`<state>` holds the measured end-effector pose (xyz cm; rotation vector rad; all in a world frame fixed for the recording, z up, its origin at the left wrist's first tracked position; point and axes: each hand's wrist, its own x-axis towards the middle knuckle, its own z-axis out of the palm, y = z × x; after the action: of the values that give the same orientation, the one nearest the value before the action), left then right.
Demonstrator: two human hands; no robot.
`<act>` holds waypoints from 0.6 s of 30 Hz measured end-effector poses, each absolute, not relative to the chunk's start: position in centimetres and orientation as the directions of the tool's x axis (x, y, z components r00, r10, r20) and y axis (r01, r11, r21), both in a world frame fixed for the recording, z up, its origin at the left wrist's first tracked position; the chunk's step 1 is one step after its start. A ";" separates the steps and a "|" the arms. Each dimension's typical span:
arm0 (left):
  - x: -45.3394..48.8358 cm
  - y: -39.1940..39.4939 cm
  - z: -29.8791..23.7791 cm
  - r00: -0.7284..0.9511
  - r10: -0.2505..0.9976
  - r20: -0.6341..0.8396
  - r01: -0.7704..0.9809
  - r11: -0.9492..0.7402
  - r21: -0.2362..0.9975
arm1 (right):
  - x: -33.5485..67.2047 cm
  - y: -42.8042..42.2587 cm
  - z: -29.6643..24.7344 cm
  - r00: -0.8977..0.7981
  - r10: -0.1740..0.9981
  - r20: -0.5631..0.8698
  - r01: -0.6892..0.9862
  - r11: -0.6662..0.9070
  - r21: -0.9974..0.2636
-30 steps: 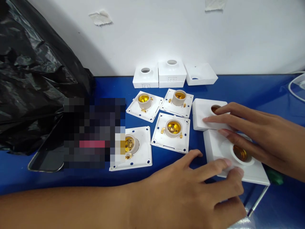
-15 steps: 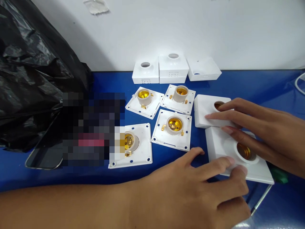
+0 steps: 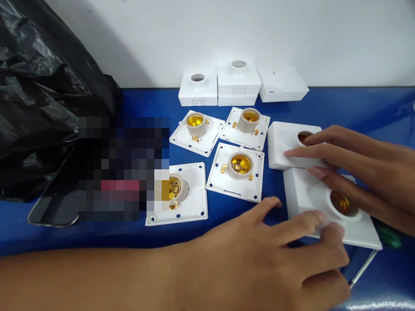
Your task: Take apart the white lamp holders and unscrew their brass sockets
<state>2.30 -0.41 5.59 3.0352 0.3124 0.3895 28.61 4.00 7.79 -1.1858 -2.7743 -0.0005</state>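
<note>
Two closed white square lamp holders with brass sockets sit at the right, a farther one (image 3: 282, 140) and a nearer one (image 3: 298, 190). My left hand (image 3: 292, 246) reaches across from the left, its fingers apart, with fingertips on the front of the nearer lamp holder. From the right comes my right hand (image 3: 366, 168), its fingers stretched out. One fingertip rests on the top of the farther lamp holder, another lies by its opening, and a lower finger lies over the nearer one. Beside my left thumb lies an uncovered lamp socket base (image 3: 220, 185) with brass terminals.
More uncovered bases (image 3: 194, 207) lie on the blue table (image 3: 142, 101). White covers (image 3: 197, 95) stand along the wall, one turned over (image 3: 282, 84). A black plastic bag (image 3: 48, 99) and a phone (image 3: 52, 211) are at left. A green-handled screwdriver (image 3: 391, 237) lies at right.
The camera view has shifted slightly. Both hands keep about the same places on the two lamp holders, and nothing was picked up or let go.
</note>
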 end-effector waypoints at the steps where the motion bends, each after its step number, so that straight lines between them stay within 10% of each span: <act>1: 2.3 -0.4 5.6 0.947 0.209 0.244 0.193 -0.977 0.089 | 28.6 4.0 7.8 -0.683 0.722 0.112 0.723 0.690 -0.045; 18: 2.3 -0.6 5.6 0.948 0.203 0.246 0.195 -0.979 0.059 | 28.9 3.9 7.7 -0.656 0.746 0.117 0.745 0.664 -0.056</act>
<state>2.27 -0.60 5.60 3.0665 0.3135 0.3925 28.88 3.88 7.72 -1.2364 -2.7460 0.0052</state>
